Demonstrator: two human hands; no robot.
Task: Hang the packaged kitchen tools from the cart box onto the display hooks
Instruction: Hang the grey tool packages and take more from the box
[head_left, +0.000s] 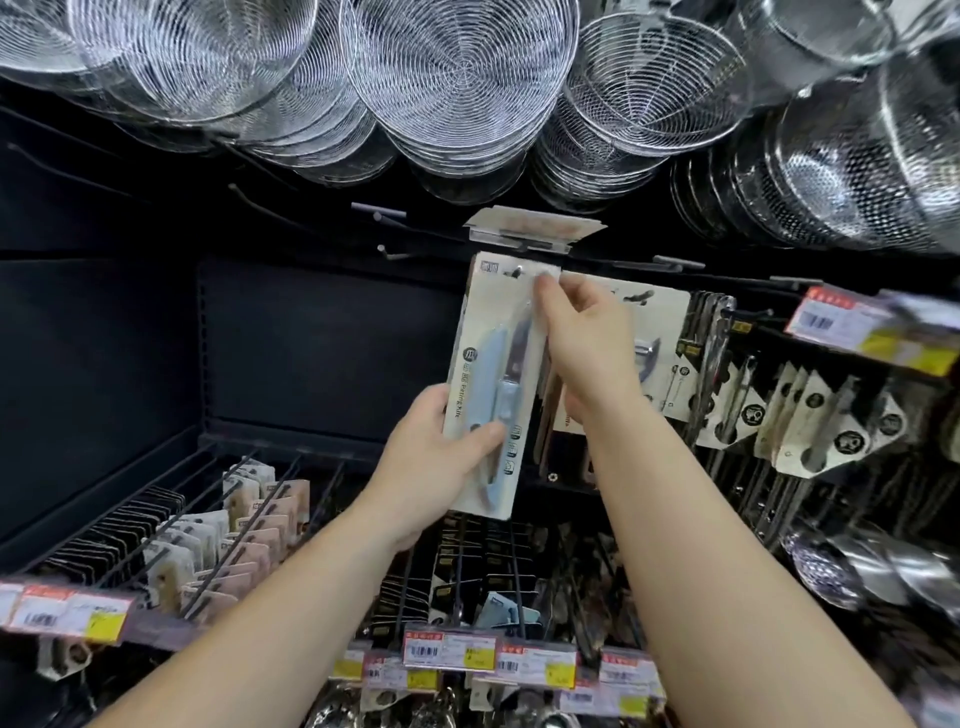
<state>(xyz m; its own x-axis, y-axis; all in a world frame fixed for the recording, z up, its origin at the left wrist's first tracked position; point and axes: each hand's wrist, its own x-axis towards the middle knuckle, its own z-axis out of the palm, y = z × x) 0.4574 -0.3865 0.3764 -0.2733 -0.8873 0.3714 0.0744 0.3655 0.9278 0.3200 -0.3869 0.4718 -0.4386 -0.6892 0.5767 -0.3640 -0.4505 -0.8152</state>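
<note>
Two hands raise one carded paring knife at frame centre.

Left hand (441, 457) grips the paring knife pack (493, 384) low; right hand (582, 343) pinches its top by one hook (540, 247).

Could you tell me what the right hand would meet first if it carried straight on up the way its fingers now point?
The right hand already pinches the top of the paring knife package. Straight on, it would probably meet the price tag holder on the hook just above, though depth is unclear.
</note>
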